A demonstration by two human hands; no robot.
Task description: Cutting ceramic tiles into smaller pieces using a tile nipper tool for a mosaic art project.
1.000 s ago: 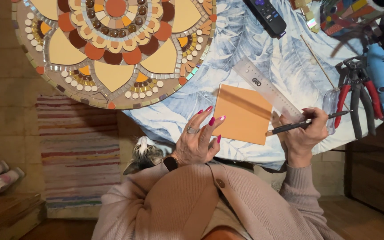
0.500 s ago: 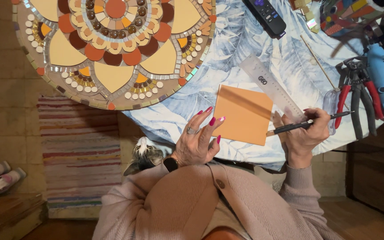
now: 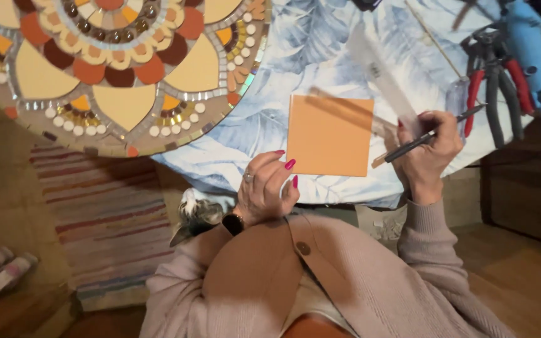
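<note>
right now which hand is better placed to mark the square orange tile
Right. The right hand holds the black pen beside the square orange tile; the left hand is empty at its near corner.

A home craft corner — a round mosaic tabletop [image 3: 114,69] at ten o'clock, pliers [image 3: 493,87] at two o'clock on a leaf-print cloth [image 3: 320,50], a striped rug [image 3: 108,219] and a cat [image 3: 198,216] at seven o'clock.
</note>
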